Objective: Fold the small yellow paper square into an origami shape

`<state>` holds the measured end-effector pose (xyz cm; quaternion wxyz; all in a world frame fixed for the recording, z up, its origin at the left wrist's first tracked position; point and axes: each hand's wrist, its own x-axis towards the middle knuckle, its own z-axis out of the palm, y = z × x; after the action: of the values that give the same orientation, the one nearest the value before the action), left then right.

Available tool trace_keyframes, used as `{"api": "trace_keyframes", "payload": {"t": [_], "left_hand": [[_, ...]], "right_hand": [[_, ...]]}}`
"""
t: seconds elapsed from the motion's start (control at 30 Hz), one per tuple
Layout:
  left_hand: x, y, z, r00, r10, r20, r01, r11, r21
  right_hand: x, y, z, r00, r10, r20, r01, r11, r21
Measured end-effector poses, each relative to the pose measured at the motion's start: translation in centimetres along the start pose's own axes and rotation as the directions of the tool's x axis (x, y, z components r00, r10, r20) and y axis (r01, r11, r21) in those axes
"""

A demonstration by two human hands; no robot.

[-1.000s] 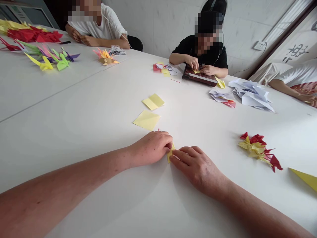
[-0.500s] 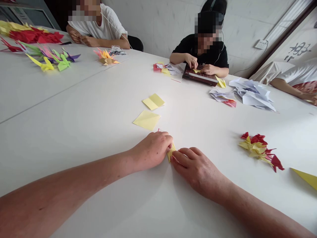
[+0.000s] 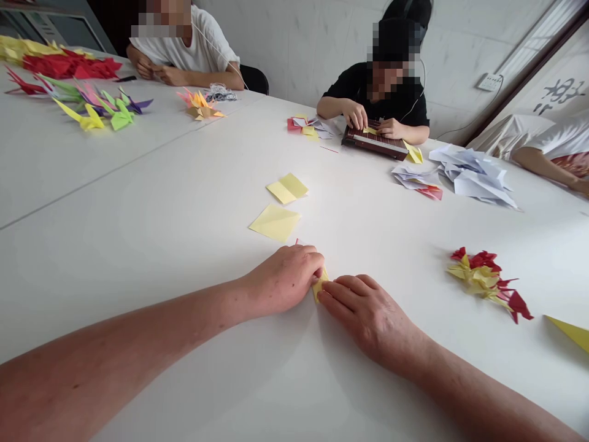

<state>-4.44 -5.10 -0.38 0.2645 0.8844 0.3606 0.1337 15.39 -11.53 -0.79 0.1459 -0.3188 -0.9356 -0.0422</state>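
Between my two hands a small piece of folded yellow paper [image 3: 319,288] lies on the white table, mostly covered by fingers. My left hand [image 3: 289,279] is closed over its upper left side, fingers curled down on it. From the right, my right hand [image 3: 363,310] pinches or presses the paper's right edge with closed fingertips. Just beyond them lie a creased yellow paper square [image 3: 276,222] and a yellow paper [image 3: 288,188] with a fold across it. A thin red edge shows behind my left knuckles.
Red and yellow folded paper pieces [image 3: 483,276] lie right, near a yellow paper point [image 3: 570,331]. White folded papers [image 3: 478,175] sit farther back. Across the table [image 3: 151,215], a person in black [image 3: 340,107] folds paper on a dark box [image 3: 375,145]. Colourful paper cranes [image 3: 96,113] stand far left.
The whole view has shifted slightly, so things sit a little farther right. Both my hands stay on the folded yellow paper, with hardly any movement of the fingers.
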Motion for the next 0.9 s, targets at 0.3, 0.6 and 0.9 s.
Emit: {"api": "trace_keyframes", "payload": {"t": [0.3, 0.6, 0.9], "left_hand": [[0.0, -0.1, 0.2, 1.000, 0.001, -0.010, -0.001, 1.000, -0.004], [0.0, 0.3, 0.4, 0.990, -0.121, -0.068, 0.118, 0.992, -0.047], [0.0, -0.5, 1.4, 0.978, -0.161, -0.129, 0.155, 0.986, -0.061]], "right_hand": [[0.0, -0.1, 0.0, 0.999, -0.009, 0.038, 0.009, 1.000, 0.002], [0.2, -0.4, -0.3, 0.995, 0.018, 0.094, -0.018, 1.000, 0.002], [0.0, -0.4, -0.1, 0.994, 0.030, 0.108, -0.032, 0.999, 0.011]]}}
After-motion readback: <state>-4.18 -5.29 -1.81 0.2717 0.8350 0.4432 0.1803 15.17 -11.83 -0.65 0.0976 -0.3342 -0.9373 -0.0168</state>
